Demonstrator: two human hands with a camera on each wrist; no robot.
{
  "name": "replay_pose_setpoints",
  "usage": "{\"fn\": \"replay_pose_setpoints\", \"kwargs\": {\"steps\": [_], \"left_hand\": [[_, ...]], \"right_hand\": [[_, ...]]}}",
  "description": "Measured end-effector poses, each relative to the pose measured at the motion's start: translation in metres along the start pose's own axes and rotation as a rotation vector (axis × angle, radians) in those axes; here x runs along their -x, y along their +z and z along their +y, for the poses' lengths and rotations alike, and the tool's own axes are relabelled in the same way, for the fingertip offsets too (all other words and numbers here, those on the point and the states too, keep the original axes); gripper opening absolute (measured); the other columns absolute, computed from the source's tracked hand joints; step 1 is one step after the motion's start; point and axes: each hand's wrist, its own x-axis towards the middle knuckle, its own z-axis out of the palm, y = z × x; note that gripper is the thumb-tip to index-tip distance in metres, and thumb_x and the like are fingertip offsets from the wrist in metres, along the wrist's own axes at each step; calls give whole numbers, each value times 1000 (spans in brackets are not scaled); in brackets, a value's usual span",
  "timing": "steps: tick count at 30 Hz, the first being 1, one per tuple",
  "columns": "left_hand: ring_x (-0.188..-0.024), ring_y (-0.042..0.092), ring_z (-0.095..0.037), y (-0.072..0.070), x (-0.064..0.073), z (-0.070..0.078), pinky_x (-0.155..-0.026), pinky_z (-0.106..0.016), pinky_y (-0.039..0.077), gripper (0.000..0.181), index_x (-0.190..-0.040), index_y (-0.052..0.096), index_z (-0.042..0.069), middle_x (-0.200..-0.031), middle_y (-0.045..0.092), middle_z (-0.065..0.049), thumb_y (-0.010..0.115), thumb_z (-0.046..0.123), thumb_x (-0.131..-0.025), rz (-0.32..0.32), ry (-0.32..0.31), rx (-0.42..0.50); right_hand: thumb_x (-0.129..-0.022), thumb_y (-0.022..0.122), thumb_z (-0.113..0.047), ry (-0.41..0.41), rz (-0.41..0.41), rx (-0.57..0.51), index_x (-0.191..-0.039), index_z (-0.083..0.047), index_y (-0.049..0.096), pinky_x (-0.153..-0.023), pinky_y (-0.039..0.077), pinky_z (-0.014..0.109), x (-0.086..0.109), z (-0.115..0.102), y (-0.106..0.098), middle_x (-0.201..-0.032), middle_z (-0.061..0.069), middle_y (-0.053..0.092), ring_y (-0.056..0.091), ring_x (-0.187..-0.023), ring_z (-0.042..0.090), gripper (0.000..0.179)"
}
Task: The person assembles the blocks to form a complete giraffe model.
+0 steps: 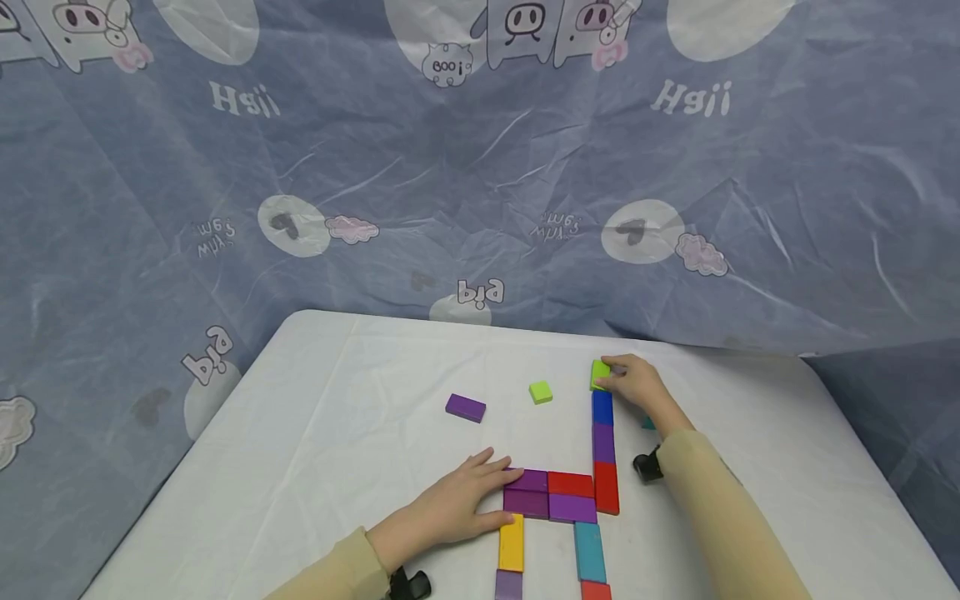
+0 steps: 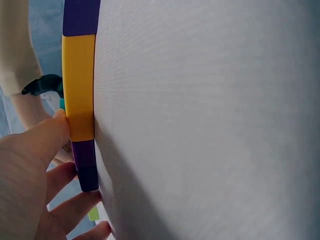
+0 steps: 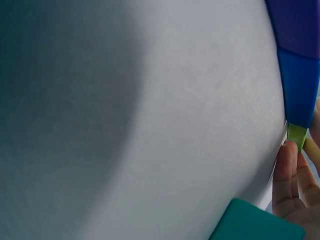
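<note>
In the head view, my right hand pinches a lime green block at the far end of an upright column. Below it in that column lie a blue block, a purple block and a red block. My left hand rests with spread fingers at the left end of two stacked rows, its fingertips at a purple block. Its thumb touches the upper end of a yellow block. The left wrist view shows the thumb against the yellow block's side.
A loose purple block and a small lime green block lie on the white table. A teal block sits near my right wrist. Another teal block continues the layout downward. A patterned blue sheet hangs behind.
</note>
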Motion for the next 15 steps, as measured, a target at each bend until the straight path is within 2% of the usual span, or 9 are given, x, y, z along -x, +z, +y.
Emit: {"fn": "replay_pose_setpoints", "kwargs": {"steps": [6, 15], "left_hand": [[-147, 33, -30, 1, 0, 1, -112, -51, 40, 59, -147, 47, 29, -153, 46, 1, 60, 52, -94, 1, -2, -5], [-148, 32, -29, 0, -1, -1, -112, -50, 40, 60, -147, 47, 30, -153, 45, 2, 60, 52, -93, 2, -9, -8]], "right_hand": [[-94, 68, -23, -19, -16, 1, -140, -1, 52, -102, 45, 57, 1, 0, 2, -144, 30, 44, 52, -122, 45, 53], [-95, 66, -21, -38, 0, 26, -140, -2, 53, -101, 46, 54, -7, 7, 3, -142, 27, 48, 55, -116, 40, 51]]}}
